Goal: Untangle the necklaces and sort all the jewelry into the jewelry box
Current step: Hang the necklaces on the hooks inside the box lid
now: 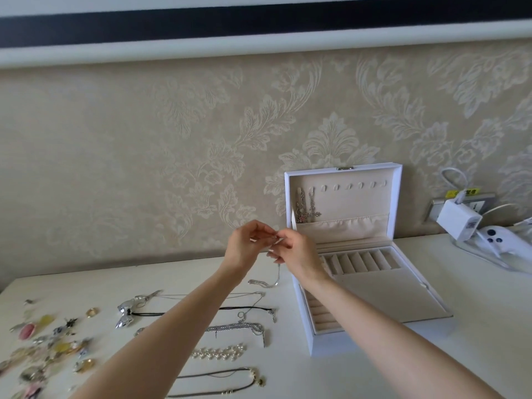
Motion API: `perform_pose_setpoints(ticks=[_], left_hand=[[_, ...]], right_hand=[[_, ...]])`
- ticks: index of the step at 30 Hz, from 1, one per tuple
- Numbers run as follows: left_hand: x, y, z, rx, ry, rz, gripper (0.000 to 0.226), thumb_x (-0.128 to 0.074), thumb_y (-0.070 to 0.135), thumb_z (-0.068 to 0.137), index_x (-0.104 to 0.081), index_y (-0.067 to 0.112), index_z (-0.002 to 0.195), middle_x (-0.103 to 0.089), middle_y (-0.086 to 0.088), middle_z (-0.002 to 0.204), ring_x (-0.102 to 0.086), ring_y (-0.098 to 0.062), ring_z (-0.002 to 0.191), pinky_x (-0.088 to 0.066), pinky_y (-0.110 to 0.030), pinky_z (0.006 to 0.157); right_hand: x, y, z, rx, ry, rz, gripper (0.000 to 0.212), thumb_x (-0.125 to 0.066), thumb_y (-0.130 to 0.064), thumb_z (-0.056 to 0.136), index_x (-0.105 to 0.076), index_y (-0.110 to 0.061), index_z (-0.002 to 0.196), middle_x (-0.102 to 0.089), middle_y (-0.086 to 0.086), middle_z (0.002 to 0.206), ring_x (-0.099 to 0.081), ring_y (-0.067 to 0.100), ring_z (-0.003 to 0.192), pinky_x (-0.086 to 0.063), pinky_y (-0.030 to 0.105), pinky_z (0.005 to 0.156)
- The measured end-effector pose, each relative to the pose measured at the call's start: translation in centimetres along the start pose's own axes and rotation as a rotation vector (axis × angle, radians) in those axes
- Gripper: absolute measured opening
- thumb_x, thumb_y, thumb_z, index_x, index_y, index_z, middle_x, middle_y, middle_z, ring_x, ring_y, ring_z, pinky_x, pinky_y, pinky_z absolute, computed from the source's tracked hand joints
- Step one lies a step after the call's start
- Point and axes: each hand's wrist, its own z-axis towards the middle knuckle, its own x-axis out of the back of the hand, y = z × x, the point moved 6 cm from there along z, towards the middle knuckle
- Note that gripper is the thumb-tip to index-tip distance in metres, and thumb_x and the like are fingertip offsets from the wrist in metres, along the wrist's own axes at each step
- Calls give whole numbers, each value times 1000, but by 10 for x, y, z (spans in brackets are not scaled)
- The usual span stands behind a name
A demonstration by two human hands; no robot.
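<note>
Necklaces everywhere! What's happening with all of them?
A person is sorting jewelry. The left hand and right hand together pinch a thin silver chain, raised in front of the open white jewelry box. Two necklaces already hang inside its lid. More necklaces lie spread out on the table, and a heap of small pieces sits at the left.

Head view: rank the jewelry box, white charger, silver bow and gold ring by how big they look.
1. jewelry box
2. white charger and silver bow look about alike; the charger is farther off, so I won't rank them
3. gold ring, smallest
</note>
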Motion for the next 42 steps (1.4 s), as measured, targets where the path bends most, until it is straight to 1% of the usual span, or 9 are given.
perform_pose_setpoints(ticks=[4, 8, 13, 17, 24, 30, 34, 39, 42], left_hand=[[-7, 14, 1, -46, 27, 55, 18, -68, -1, 78, -66, 16, 77, -68, 5, 71, -62, -10, 70, -49, -26, 72], [-10, 32, 4, -79, 51, 44, 18, -66, 0, 81, -63, 18, 78, -64, 4, 69, -60, -9, 67, -48, -18, 61], [-17, 51, 10, -96, 48, -13, 20, -67, 0, 81, -63, 19, 76, -65, 2, 69, -63, -12, 66, -52, -26, 70], [-27, 58, 11, -89, -33, 26, 19, -62, -2, 84, -64, 16, 80, -65, 3, 70, -67, -13, 69, -55, -28, 76], [-41, 62, 8, -65, -150, 117, 10, -56, 1, 90, -62, 6, 83, -64, 1, 70, -60, 3, 52, -44, -9, 54], [-55, 49, 3, -6, -270, 233, 18, -54, 6, 91, -64, 12, 77, -69, -7, 74, -64, -13, 67, -55, -32, 78], [-61, 36, 1, 25, -303, 366, 10, -61, 13, 88, -70, 9, 85, -73, -9, 83, -68, -19, 83, -51, -38, 90], [-64, 35, -3, 37, -291, 367, 9, -66, 17, 85, -70, 15, 92, -74, -4, 82, -67, -13, 86, -50, -31, 89], [-67, 38, -7, 97, -335, 214, 13, -61, 17, 87, -69, 11, 96, -73, -5, 79, -63, -11, 82, -48, -20, 77]], right_hand=[[18, -9, -4, 9, 96, 69, 11, -61, 7, 85, -64, -4, 82, -65, 9, 64, -63, 10, 54, -54, 25, 55], [37, -19, -2, 12, 144, 104, 3, -64, 9, 82, -64, 10, 84, -64, 13, 65, -64, 7, 52, -53, 20, 52], [59, -38, 1, 83, 258, -54, 14, -73, -8, 76, -67, -18, 67, -69, 3, 70, -63, 18, 69, -50, 32, 72], [70, -56, -2, 33, 194, 162, 15, -64, -7, 83, -61, -8, 69, -62, 11, 67, -57, 20, 67, -47, 32, 73], [79, -78, -1, -3, 76, 283, 25, -59, -22, 88, -53, -12, 66, -53, 4, 56, -48, 13, 53, -41, 23, 58], [87, -84, 1, 1, 83, 362, 14, -63, -17, 87, -60, -10, 75, -56, 2, 59, -51, 16, 56, -44, 30, 64], [88, -85, -1, 8, 67, 364, 11, -64, -15, 87, -62, -10, 77, -58, 3, 61, -53, 16, 54, -47, 26, 59], [85, -84, -2, -7, 47, 382, 9, -63, -14, 88, -62, -9, 80, -62, 6, 64, -58, 18, 58, -51, 29, 61], [84, -85, -4, -10, 41, 389, 8, -62, -13, 88, -62, -8, 82, -66, 9, 67, -61, 19, 60, -53, 29, 63]])
